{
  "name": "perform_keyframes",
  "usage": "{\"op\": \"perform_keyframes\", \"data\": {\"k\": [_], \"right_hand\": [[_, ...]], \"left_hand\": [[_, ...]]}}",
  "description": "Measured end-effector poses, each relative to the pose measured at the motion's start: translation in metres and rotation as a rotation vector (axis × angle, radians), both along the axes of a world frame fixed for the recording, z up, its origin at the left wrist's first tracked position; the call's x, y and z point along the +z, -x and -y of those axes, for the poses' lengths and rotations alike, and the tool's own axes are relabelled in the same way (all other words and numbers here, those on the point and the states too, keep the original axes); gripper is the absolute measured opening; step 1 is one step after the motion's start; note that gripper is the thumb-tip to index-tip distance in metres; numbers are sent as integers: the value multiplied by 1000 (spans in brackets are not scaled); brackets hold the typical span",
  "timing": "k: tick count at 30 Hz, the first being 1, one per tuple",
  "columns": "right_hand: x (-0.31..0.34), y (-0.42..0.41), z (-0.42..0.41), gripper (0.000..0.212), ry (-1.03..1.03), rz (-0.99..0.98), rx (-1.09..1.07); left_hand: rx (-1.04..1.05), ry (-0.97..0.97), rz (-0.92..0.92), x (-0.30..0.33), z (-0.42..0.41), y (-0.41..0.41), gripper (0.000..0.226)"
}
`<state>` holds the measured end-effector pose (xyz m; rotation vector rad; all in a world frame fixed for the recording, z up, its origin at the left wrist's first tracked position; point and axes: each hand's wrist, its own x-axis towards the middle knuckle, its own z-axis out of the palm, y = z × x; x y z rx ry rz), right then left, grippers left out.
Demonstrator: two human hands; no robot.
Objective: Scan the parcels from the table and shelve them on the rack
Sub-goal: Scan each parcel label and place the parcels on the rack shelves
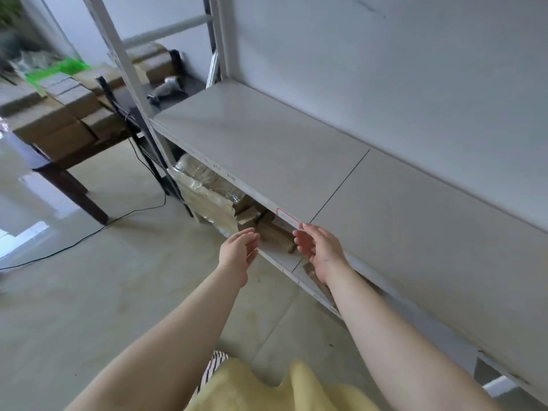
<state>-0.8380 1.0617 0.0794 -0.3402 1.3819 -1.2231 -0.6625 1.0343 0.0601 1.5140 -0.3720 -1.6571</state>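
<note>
Far left of both sets of fingers and well beyond them: a dark-legged worktop (pixel 74 152), loaded with brown cardboard parcels (pixel 56 126), blurred green plastic (pixel 71 68) behind them. Just right of that, a black cable (pixel 89 235) trailing off the worktop's end across the pale floor (pixel 89 292). Further right, past the white upright of the rack (pixel 127 69), a grey handheld device (pixel 166 89) (a scanner, perhaps; too blurred to tell) lying on a dark surface.

Nearer, up and left of the fingers: a plastic-wrapped cardboard parcel (pixel 204 194) tucked on the lower shelf (pixel 284 262), jutting past the front edge. Beside it, directly between and just beyond the two hands, smaller brown parcels (pixel 275 235) on the same lower shelf.

Left hand (pixel 237 250) stretched forward, fingers loosely extended and slightly spread, holding nothing, hovering just short of the lower shelf's opening. Right hand (pixel 320 250) likewise reached out, fingers relaxed and parted, gripping nothing, fingertips close under the front lip of the upper shelf (pixel 267 149), just beside a red-bordered label (pixel 289 218) stuck there (contact with it impossible to judge).

Above and right of the fingers: the upper shelf's bare grey boards, running off rightward along the white wall (pixel 385 69). Below, near the bottom edge, yellow clothing (pixel 267 390).
</note>
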Motion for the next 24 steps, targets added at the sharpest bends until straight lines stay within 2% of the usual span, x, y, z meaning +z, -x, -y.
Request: {"op": "perform_keyframes", "data": {"k": [4, 8, 14, 18, 24], "right_hand": [[-7, -72, 61, 7, -35, 24, 26], [-12, -165, 131, 9, -66, 21, 91], [-5, -286, 219, 15, -75, 18, 222], [4, -348, 280, 16, -79, 18, 301], [0, -432, 375, 16, -95, 19, 398]], "left_hand": [[-13, 19, -5, 1, 52, -68, 12], [-56, 51, 104, 7, 116, -167, 12], [129, -6, 142, 10, 186, -312, 12], [258, -17, 87, 9, 232, -366, 9], [337, 5, 41, 3, 312, -418, 10]]}}
